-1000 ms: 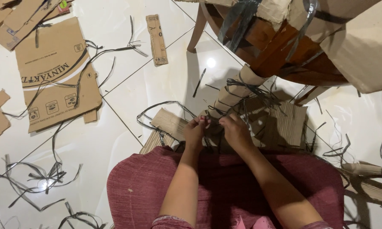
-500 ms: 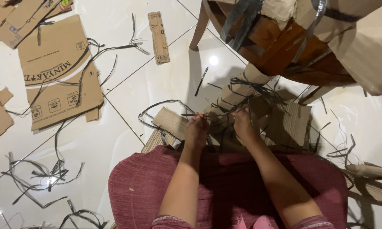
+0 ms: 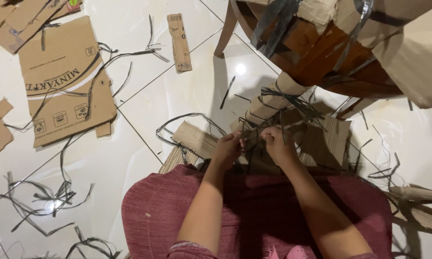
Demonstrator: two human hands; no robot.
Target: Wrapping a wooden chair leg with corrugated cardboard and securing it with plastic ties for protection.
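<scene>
Since half a second earlier the two hands had drawn closer together, the left hand (image 3: 228,149) shifting right toward its partner. Its fingers were curled shut around thin black plastic strapping (image 3: 251,139), pinching the strands. The right hand (image 3: 278,144), also closed, gripped the same tangle just beside it; exactly which strand each held could not be told. The strapping wound around a cardboard-wrapped wooden chair leg (image 3: 268,103) just beyond the hands, above corrugated cardboard sheets (image 3: 194,139) lying on the glossy white tiled floor (image 3: 129,158). Nearer, a dusky red fabric (image 3: 168,211) covered the person's lap. At the far right stood the brown wooden chair (image 3: 321,52), partly wrapped in cardboard. To the far left lay a flattened printed cardboard box (image 3: 62,81), and loose black strap offcuts (image 3: 48,199) were scattered at the near left.
</scene>
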